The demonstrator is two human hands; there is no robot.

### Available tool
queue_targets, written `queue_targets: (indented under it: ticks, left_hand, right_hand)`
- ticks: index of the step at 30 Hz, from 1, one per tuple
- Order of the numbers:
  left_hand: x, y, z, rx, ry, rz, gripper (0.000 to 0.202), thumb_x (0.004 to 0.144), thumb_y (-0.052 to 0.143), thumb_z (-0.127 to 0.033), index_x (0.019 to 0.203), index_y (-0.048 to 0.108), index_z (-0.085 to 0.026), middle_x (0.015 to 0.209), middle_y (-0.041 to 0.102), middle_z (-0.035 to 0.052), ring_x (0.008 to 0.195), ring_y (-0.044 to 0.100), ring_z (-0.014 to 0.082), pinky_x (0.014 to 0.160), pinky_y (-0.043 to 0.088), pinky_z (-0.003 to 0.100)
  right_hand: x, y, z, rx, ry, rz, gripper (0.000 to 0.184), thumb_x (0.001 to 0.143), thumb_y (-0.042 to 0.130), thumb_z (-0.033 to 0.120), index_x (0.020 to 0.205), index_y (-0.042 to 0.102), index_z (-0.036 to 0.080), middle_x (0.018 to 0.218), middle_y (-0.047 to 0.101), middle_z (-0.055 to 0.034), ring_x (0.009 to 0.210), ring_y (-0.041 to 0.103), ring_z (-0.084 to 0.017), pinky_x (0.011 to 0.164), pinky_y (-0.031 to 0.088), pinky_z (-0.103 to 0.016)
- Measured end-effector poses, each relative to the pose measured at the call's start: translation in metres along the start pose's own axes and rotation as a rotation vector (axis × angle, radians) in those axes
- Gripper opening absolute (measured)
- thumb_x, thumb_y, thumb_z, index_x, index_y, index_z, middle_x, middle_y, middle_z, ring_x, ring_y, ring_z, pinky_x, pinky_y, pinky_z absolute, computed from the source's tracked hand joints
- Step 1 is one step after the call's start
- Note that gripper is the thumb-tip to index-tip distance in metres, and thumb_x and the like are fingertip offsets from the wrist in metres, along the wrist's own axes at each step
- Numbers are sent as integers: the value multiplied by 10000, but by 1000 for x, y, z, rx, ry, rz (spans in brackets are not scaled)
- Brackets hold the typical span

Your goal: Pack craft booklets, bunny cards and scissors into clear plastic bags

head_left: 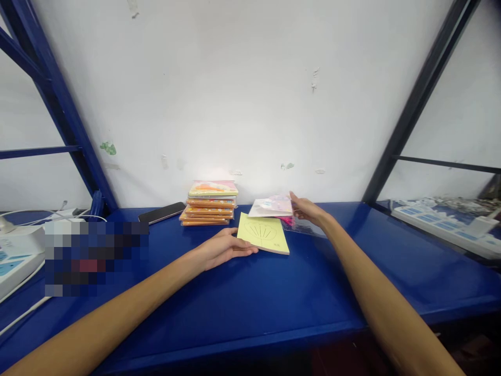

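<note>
A yellow pad (263,233) with a line drawing of a fan or shell shape lies tilted in front of me. My left hand (224,247) grips its left edge, thumb on top and fingers along the near side. To the right, my right hand (307,209) pinches the right edge of a white booklet (270,206) with a pale pink and purple picture. The booklet overlaps the far edge of the pad. Beneath it, something bright pink (288,220) shows beside a clear plastic sleeve (309,227) on the blue table.
Left of the pad stands a stack of plastic-wrapped booklets (211,203). A black phone (162,212) lies behind my left arm. White power strips (450,230) and cables sit at both sides. Blue frame posts (66,104) rise by the white wall (242,94).
</note>
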State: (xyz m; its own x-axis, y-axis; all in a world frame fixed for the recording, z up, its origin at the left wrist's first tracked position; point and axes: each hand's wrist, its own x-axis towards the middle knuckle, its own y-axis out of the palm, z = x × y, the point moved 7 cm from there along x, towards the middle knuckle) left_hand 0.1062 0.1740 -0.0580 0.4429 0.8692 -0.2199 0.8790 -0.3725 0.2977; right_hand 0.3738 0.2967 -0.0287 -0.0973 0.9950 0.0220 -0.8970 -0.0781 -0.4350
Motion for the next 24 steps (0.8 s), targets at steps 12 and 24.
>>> queue_targets:
  ticks: [12,24]
  left_hand:
    - [-4,-3,-7,376,100,-97,1011,712,848,-68,1531,257,-118,803,781,69,576,733,177,462,546,198]
    - [-5,1,-8,514,124,-128,890,787,763,-68,1516,256,-125,777,721,18,556,691,149,440,506,195]
  right_hand:
    - [6,15,-6,-370,53,141,343,1001,635,371,1287,631,183,1280,651,-97,1053,674,-232,887,584,-436]
    - [12,-2,-19,-722,70,109,333,1000,636,373,1275,638,186,1283,652,-95,1063,671,-234,903,578,-441]
